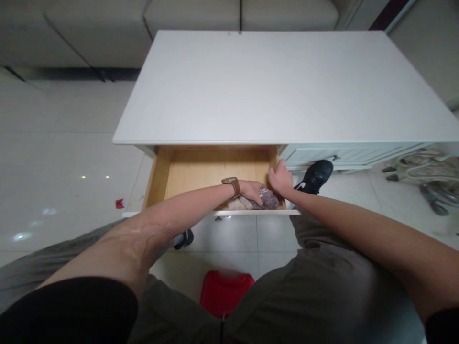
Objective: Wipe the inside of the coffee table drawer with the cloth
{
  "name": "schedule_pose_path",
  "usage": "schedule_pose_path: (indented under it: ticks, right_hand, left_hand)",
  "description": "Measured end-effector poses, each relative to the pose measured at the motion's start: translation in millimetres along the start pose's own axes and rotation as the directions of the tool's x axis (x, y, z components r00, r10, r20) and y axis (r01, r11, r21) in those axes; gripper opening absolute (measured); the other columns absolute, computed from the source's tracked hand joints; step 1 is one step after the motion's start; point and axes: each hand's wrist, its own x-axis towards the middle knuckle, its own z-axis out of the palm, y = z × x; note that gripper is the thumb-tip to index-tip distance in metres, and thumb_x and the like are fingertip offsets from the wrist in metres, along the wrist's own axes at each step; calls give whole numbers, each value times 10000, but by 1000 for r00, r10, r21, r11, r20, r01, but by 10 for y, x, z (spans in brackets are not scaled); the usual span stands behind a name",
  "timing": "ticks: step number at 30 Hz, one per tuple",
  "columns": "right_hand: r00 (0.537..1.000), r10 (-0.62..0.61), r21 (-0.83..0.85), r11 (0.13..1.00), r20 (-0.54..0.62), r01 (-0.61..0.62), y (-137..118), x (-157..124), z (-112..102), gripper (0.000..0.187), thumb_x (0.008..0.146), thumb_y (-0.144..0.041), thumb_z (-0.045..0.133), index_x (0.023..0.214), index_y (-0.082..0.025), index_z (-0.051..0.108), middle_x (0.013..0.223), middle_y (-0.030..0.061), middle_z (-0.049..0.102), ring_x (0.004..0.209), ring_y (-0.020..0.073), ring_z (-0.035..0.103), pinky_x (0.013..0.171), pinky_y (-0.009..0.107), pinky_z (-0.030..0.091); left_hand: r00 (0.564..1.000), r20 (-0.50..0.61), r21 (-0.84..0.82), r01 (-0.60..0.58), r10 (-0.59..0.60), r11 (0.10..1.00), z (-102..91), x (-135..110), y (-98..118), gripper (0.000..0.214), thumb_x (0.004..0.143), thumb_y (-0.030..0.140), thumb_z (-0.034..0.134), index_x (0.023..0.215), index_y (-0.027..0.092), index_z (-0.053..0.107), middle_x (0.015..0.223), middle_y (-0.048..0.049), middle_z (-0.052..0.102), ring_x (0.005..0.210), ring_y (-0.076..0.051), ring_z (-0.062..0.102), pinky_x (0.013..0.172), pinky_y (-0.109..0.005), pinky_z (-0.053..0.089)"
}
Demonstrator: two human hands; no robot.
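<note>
A drawer [201, 167] with a pale wood inside is pulled out of the white table. In its front right corner lies a bunched cloth [269, 199], purple-grey with a pattern, next to a beige piece [239, 204]; whether the two are one item I cannot tell. My left hand [253, 190], with a brown-strapped watch [234, 185] at the wrist, is closed over the cloth, its thumb toward the drawer front. My right hand [280, 178] is wrapped round the top edge of the drawer's right side, just beside the cloth; some of its fingertips are hidden.
The white tabletop [265, 86] spreads beyond the drawer, with a beige sofa [193, 14] behind. A shut drawer front [344, 155] is at right. A red stool [225, 292] is beneath me. Shoes and cables [433, 177] lie at far right.
</note>
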Motion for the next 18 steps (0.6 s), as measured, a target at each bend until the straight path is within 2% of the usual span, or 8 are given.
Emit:
schedule_pose_path:
  ticks: [3, 8, 15, 18]
  right_hand:
    - [1000, 5, -2, 1000, 6, -5, -1, 9, 0, 412, 993, -430, 337, 1264, -143, 457, 1158, 203, 668, 1007, 343, 664, 888, 474, 487]
    - [1000, -3, -4, 1000, 10, 3, 12, 28, 2, 420, 985, -421, 349, 1277, -141, 460, 1149, 203, 673, 1012, 345, 659, 884, 469, 488]
    - [1000, 4, 3, 1000, 1, -4, 20, 25, 5, 443, 974, -429, 366, 1292, -137, 463, 1144, 211, 671, 1007, 349, 655, 878, 474, 489]
    - [1000, 9, 1, 1000, 7, -9, 17, 24, 2, 454, 975, -437, 360, 1297, -134, 461, 1150, 217, 669, 1004, 356, 659, 869, 483, 493]
  left_hand:
    - [999, -8, 128, 48, -47, 991, -81, -189, -24, 615, 619, 321, 794, 1192, 168, 629, 1139, -62, 735, 995, -246, 694, 833, -305, 572]
    - [988, -65, 358, 155, -141, 921, -203, -665, -229, 750, 554, 295, 829, 1273, 211, 631, 1199, -82, 727, 1063, -295, 677, 890, -332, 538]
    - [926, -162, 494, 375, -341, 785, -273, -1610, -845, 842, 549, 217, 799, 1364, 328, 617, 1208, -65, 743, 1073, -312, 669, 905, -361, 495]
    - [884, -189, 547, 456, -427, 702, -294, -1981, -1136, 756, 571, 166, 735, 1311, 301, 665, 1205, -80, 746, 1077, -308, 663, 937, -367, 470]
